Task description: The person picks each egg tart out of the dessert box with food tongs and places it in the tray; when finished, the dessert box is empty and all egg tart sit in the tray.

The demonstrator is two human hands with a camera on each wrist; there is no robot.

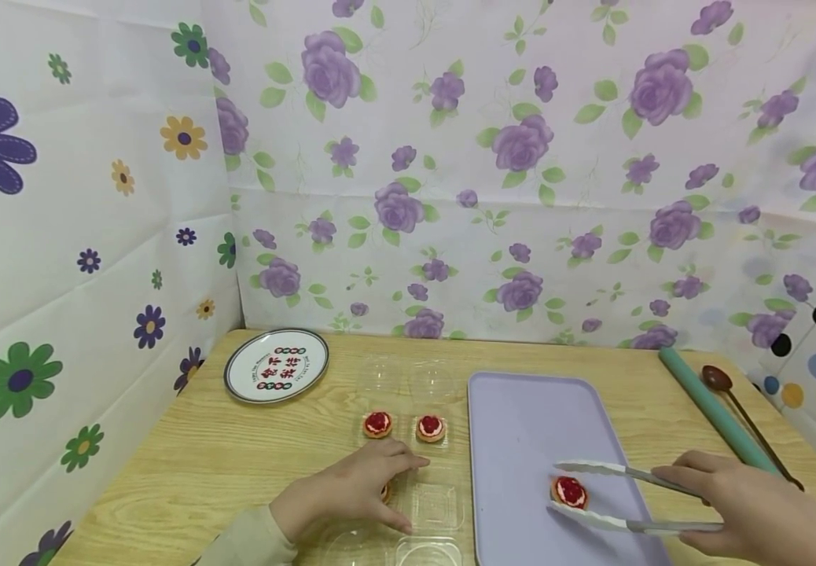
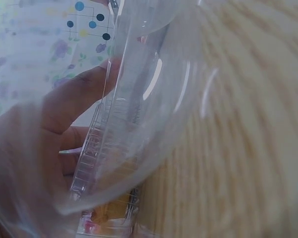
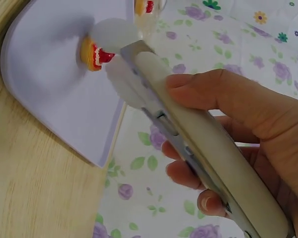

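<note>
My right hand (image 1: 740, 503) grips a pair of metal tongs (image 1: 652, 477) with pale scalloped tips. Between those tips a small red-topped tart (image 1: 569, 493) sits on the lilac tray (image 1: 521, 440); whether both tips touch it I cannot tell. The right wrist view shows the thumb and fingers around the tongs' handle (image 3: 203, 134). My left hand (image 1: 358, 483), fingers spread, lies over a clear plastic container (image 1: 436, 507), its fingers at the rim in the left wrist view. A tart (image 1: 385, 493) under that hand is mostly hidden. Two more tarts (image 1: 377, 424) sit in clear compartments beyond it.
A round plate (image 1: 245, 377) with red lettering lies at the back left. To the tray's right are a green rolling pin (image 1: 715, 409) and a dark wooden spoon (image 1: 717, 378). More clear packaging (image 1: 429, 554) stands at the table's front. Floral sheets (image 1: 408, 157) close off the back and sides.
</note>
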